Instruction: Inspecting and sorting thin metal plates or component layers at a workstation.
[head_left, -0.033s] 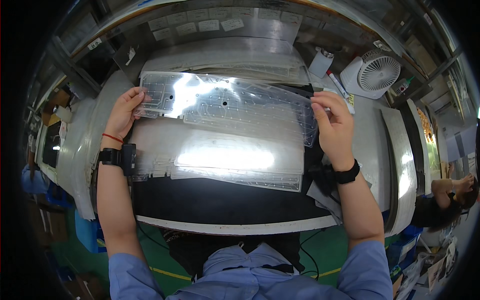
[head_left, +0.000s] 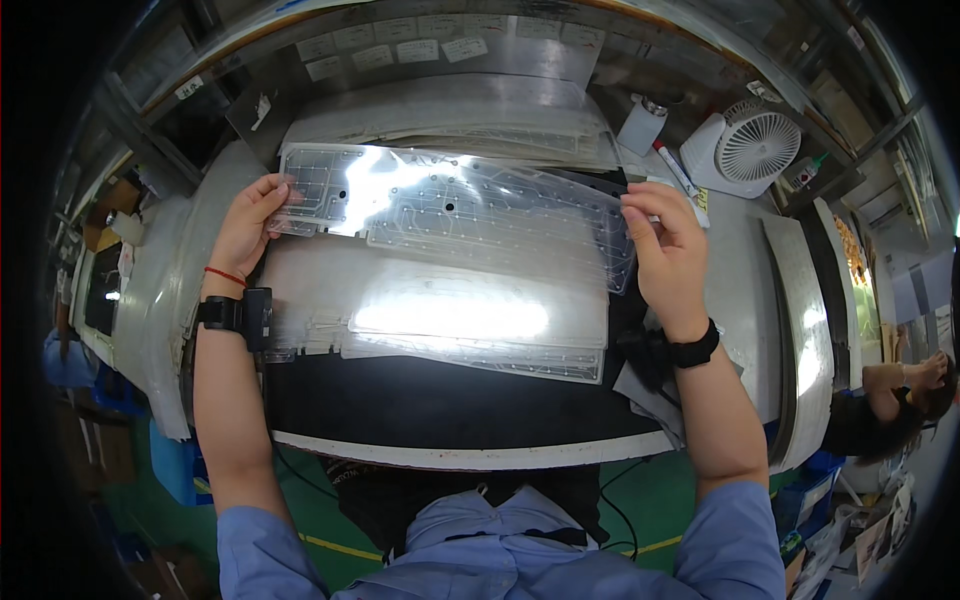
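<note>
Between my hands I hold up a clear printed-circuit film (head_left: pixel 420 205), a keyboard-like membrane sheet with fine traces, dots and small black holes. My left hand (head_left: pixel 250 222) pinches its left end between thumb and fingers. At the right end, my right hand (head_left: pixel 668 245) has thumb and fingertips closed on the film's upper corner. The film is tilted and catches bright glare. Below it lies a stack of similar films (head_left: pixel 480 350), slightly fanned at the near edge, on a black mat (head_left: pixel 450 410).
More sheets (head_left: pixel 430 105) are piled behind the film. At the back right stand a white fan (head_left: pixel 750 148), a white bottle (head_left: pixel 642 126) and a red-and-white marker (head_left: pixel 675 168). Curved sheet piles (head_left: pixel 160 270) flank the left side. Another person's arm (head_left: pixel 905 372) shows at far right.
</note>
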